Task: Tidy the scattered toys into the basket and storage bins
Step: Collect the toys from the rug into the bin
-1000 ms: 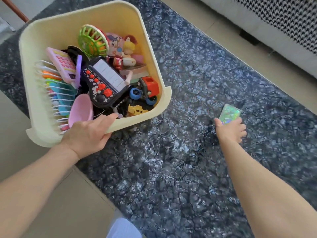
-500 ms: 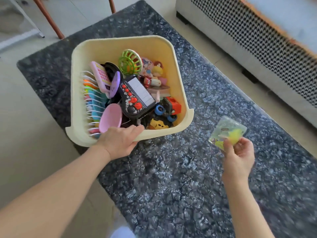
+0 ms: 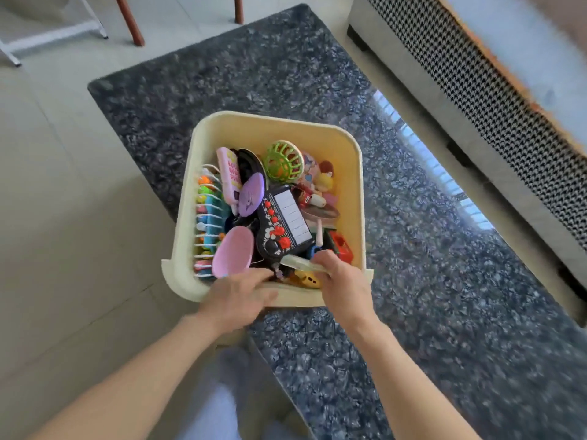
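A cream plastic basket (image 3: 349,144) sits on the dark rug, full of toys: a black toy keyboard (image 3: 284,223), a green cage ball (image 3: 282,165), a pink phone (image 3: 229,174), a pink scoop (image 3: 233,250), a rainbow xylophone (image 3: 208,217), a red truck (image 3: 341,249). My right hand (image 3: 343,282) pinches a flat greenish card packet (image 3: 298,263) over the basket's near right corner, above the toys. My left hand (image 3: 238,295) lies over the basket's near rim with its fingers extended and blurred.
The dark marbled rug (image 3: 444,281) spreads around the basket. A sofa with houndstooth fabric (image 3: 492,100) runs along the right. Wooden chair legs (image 3: 130,23) and a white frame (image 3: 50,36) stand on the tiled floor at the back left.
My right hand lifted the card packet off the rug and carried it left to the basket. The view has tilted up; my left hand stays at the basket's near rim.
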A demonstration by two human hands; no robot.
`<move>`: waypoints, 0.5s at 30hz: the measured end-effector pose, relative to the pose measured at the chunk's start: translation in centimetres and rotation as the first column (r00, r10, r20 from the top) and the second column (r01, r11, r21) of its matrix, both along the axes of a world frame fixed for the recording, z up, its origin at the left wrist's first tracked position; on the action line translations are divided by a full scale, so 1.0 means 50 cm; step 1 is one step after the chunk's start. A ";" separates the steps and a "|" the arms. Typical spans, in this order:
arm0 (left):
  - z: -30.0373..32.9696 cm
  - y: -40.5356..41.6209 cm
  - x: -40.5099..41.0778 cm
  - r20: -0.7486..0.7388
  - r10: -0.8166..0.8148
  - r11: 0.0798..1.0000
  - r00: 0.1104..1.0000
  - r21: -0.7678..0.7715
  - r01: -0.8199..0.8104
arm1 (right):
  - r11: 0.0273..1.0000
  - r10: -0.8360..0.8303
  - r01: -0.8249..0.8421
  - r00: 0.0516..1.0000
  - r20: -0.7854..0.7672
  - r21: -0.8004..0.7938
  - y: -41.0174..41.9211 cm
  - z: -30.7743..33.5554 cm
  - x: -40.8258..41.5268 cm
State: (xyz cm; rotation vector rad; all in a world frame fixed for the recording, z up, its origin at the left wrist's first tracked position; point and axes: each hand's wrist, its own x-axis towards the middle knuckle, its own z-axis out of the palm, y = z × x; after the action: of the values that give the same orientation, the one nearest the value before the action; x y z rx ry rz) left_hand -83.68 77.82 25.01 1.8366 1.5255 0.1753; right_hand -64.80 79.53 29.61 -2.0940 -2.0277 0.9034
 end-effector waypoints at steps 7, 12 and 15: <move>-0.006 -0.038 -0.089 0.032 0.313 0.891 0.949 0.337 -0.305 | 0.949 0.225 -0.194 0.969 0.102 -0.247 -0.046 -0.065 -0.059; -0.027 -0.013 -0.111 0.010 0.331 0.876 0.944 0.368 -0.311 | 0.765 0.457 -0.354 0.887 0.067 -0.538 0.004 -0.080 -0.121; -0.034 0.007 -0.122 -0.008 0.313 0.889 0.950 0.355 -0.290 | 0.729 0.491 -0.396 0.871 0.024 -0.558 0.019 -0.094 -0.147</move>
State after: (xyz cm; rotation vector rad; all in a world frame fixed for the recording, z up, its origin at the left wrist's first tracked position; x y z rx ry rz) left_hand -89.77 78.18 23.32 1.8711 1.9222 0.5733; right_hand -72.14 80.46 24.90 -1.9788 -2.6988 1.5858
